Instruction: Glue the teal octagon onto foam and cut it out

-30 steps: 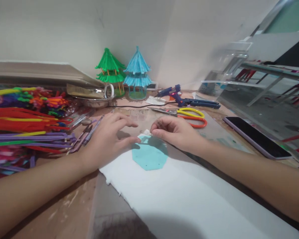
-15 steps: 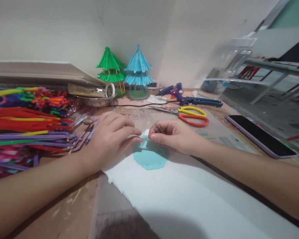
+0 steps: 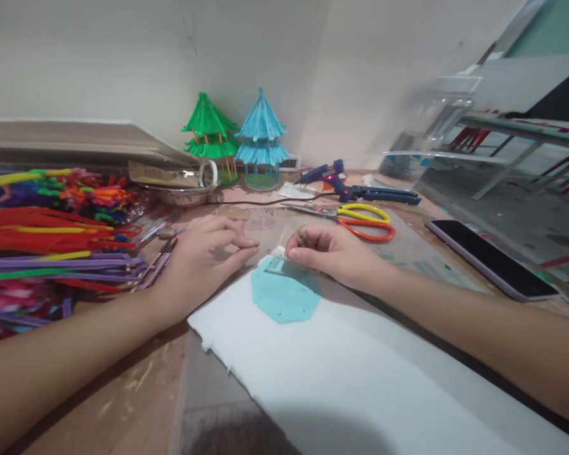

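My left hand (image 3: 206, 253) hovers just left of a turquoise many-sided sheet (image 3: 284, 302) with small dark dots near its edge. Its thumb and forefinger tips are close together, and nothing shows between them. Over the sheet's far part, my right hand (image 3: 325, 249) pinches a small, thin, see-through strip (image 3: 281, 267) with dark edges. The strip's right end is hidden by the fingers. The turquoise sheet lies on a white board (image 3: 351, 373) with a ragged left edge. A small white piece shows behind the sheet, too blurred to name.
Pipe cleaners (image 3: 52, 234) in several colours crowd the left. Behind are a metal bowl (image 3: 177, 194), a green model tower (image 3: 210, 126) and a blue one (image 3: 262, 136). A glue gun (image 3: 329, 177), scissors (image 3: 360, 218) and a phone (image 3: 490, 259) are to the right.
My left hand has drawn back to the left, away from the strip, and its thumb and forefinger have come closer together. My right hand stays nearly in place with the strip.
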Demonstrator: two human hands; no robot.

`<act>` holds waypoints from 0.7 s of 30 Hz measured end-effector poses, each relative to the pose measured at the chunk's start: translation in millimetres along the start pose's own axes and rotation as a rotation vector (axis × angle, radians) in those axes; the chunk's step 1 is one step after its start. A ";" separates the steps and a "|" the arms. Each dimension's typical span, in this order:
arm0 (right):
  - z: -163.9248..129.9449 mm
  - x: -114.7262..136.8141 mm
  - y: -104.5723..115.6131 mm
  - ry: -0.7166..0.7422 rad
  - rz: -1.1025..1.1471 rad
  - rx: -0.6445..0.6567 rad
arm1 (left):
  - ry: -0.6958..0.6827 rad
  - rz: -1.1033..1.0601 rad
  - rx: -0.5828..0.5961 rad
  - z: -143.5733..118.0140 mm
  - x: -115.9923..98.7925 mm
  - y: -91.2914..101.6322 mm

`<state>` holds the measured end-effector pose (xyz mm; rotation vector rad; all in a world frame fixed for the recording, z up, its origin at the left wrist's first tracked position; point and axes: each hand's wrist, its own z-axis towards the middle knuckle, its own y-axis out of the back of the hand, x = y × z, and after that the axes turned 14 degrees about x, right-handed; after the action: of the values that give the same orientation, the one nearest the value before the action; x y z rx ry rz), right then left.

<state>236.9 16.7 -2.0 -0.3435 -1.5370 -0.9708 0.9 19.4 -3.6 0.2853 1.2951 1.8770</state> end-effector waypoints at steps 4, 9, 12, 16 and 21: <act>-5.7 -8.7 -1.3 0.317 -0.488 -0.142 | 0.094 -0.194 0.104 -0.9 -3.9 0.8; -16.4 -6.2 3.8 0.884 -1.174 -0.201 | -0.097 -0.173 0.131 0.6 -11.7 12.7; -20.0 1.9 8.1 1.020 -1.428 -0.255 | -0.213 -0.145 0.188 3.7 -16.8 21.4; -23.5 6.9 8.5 1.112 -1.612 -0.281 | -0.216 -0.294 0.272 3.7 -25.7 25.9; -27.4 4.0 5.6 1.105 -1.710 -0.291 | -0.139 -0.457 0.276 0.0 -36.1 23.0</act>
<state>258.3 -1.3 1.8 1.3696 -0.3198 -2.1067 12.6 -10.1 25.2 0.2333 1.3873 1.2772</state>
